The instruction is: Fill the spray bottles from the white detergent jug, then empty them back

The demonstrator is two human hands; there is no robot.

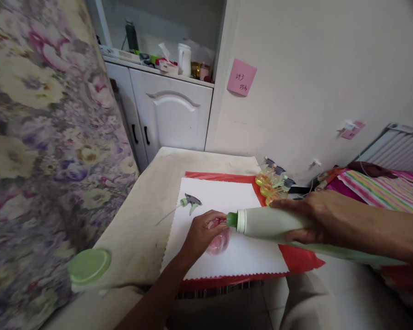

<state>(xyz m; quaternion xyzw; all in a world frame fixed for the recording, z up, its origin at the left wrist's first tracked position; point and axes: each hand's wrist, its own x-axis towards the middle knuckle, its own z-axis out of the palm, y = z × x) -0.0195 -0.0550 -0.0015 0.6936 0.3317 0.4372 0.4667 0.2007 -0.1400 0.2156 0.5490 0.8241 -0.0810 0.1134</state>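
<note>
Hands meet over the white cloth (223,201), which lies on a red sheet (296,259) on the small beige table (141,220). Right hand (306,215) is wrapped around a pale green bottle (268,223), held nearly horizontal, neck pointing left; the bottle's green tip (231,219) touches or sits just at the small pink bottle (219,240). Left hand (203,233) is closed over the top of that pink bottle, which stands on the cloth; fingers cover its upper part, so can't tell whether the tip is inside the opening. Long body of the pale green bottle runs right under the right forearm. Green-and-grey trigger sprayer head (192,201) with its thin dip tube lies loose on the cloth, upper left, apart from both hands. Cluster of small yellow spray bottles (271,183) sits at the far right edge of the table near the wall. Green lid (88,266) at the near left table corner. Pink sticky note (241,77) on the wall above. White cabinet (168,114) behind the table, floral curtain (37,137) on the left, striped fabric (382,188) at right.
</note>
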